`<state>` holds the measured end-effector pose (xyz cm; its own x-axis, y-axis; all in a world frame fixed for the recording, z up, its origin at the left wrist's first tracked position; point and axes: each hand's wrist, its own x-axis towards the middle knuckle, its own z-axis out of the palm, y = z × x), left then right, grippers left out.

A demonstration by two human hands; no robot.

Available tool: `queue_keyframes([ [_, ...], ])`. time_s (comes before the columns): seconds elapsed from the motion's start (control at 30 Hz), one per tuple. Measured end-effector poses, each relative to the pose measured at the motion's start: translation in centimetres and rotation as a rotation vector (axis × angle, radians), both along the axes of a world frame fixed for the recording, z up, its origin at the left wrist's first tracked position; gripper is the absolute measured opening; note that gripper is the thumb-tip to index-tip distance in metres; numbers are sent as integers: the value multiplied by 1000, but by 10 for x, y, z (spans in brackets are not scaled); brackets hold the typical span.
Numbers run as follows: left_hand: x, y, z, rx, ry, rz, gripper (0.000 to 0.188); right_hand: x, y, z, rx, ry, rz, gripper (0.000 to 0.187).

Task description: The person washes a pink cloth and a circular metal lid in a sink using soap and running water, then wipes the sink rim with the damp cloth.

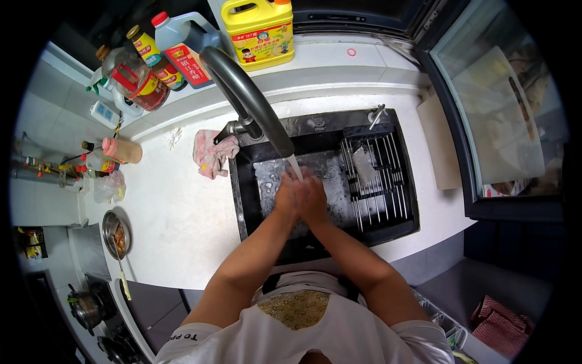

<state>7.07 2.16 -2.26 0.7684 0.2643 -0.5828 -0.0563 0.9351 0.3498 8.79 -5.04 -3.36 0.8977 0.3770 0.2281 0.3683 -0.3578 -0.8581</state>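
Note:
Water runs from the dark grey faucet (254,103) onto my hands, which meet over the black sink (242,206). My left hand (286,193) and my right hand (311,195) press against each other, fingers curled together under the stream. Whether anything lies between the palms is hidden. Wet patches and foam or droplets cover the grey sink bottom (333,173). To the right of my hands, a metal drying rack (379,203) sits across the sink, with a pale, flat sponge-like piece (364,167) on it.
A pink-and-white rag (212,151) lies left of the sink. Bottles, including a yellow jug (260,36) and a blue-grey jug (185,48), line the back ledge. A metal pan (115,233) with food stands at the counter's left end. An open window frame (464,139) juts in at right.

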Motion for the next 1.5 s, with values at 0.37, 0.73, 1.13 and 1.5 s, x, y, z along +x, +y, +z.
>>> queue_keyframes([
  [0.37, -4, -4, 3, 43, 309, 58, 38, -3, -3, 23, -112, 249, -52, 31],
  [0.73, -13, 20, 26, 547, 314, -395, 22, 17, -36, -11, 423, 1322, 311, 40],
  [1.13, -40, 57, -6, 1553, 160, -676, 36, 24, -15, -47, 762, 1258, -179, 13],
  [1.5, -19, 26, -38, -188, 50, -239, 31, 12, -8, -1, 517, 791, 52, 19],
])
